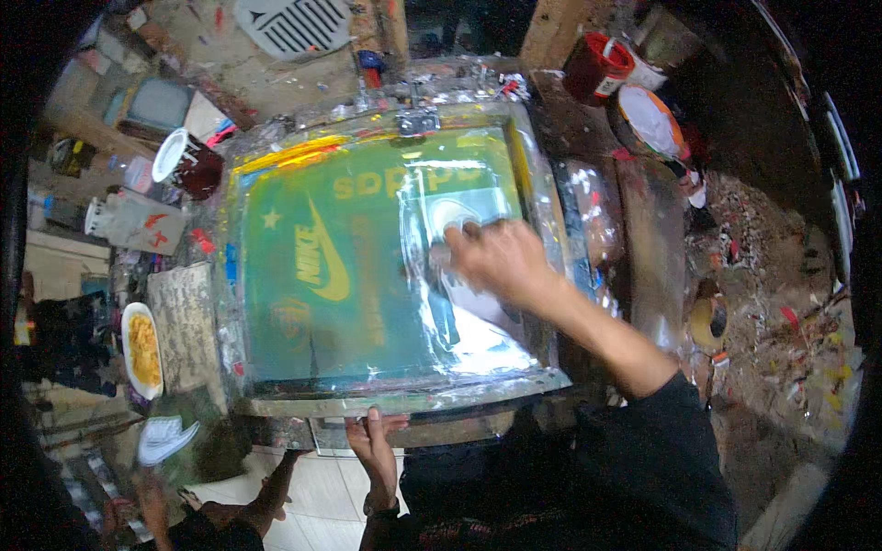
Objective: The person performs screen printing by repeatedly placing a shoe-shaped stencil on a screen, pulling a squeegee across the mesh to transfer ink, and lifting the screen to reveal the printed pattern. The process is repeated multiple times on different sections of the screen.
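Note:
A screen printing frame [404, 404] with green mesh [276, 344] lies in front of me, pale logos and lettering showing in the mesh. Its right part is glossy and reflects light. My left hand [375, 445] grips the near edge of the frame, thumb against the rim and fingers beneath it. Over the right half of the mesh is my right hand [501, 262], closed like a fist and a little blurred. Whatever its fingers hold, if anything, I cannot make out. A metal clamp [418, 122] sits at the middle of the frame's far edge.
Left of the frame stand a dark red tub [195, 170], a stained white container [138, 222] and an oval dish of yellow food [143, 351]. A red bucket [593, 73] and tape roll [707, 321] are at right. Another person's arm [271, 491] shows at lower left.

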Available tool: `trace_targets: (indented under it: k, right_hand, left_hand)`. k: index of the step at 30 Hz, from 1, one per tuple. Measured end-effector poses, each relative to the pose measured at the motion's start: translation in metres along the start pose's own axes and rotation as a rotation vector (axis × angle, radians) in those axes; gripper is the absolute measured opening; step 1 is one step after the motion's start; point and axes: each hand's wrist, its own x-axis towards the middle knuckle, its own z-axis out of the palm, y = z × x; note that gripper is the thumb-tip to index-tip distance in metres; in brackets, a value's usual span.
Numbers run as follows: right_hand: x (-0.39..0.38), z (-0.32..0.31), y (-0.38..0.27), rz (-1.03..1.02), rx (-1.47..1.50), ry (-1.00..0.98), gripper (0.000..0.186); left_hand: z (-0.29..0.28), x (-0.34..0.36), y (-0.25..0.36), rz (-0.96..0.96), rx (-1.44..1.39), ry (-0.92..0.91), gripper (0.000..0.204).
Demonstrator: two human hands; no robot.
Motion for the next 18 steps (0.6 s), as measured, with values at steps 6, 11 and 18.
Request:
trace_targets:
  k: [6,11,18]
  right_hand:
    - [-0.098,-0.032,-0.075,-0.031,0.126,-0.011,0.015]
    - [-0.115,-0.039,-0.088,0.011,0.143,-0.022,0.031]
    - [-0.111,-0.111,-0.116,0.26,0.036,0.243,0.051]
  left_hand:
    - [-0.005,0.001,-0.007,0.02,0.022,-0.022,0.031]
    - [-0.005,0.001,-0.007,0.195,-0.115,-0.075,0.027]
    - [0.0,-0.017,0.065,0.463,-0.15,-0.237,0.022]
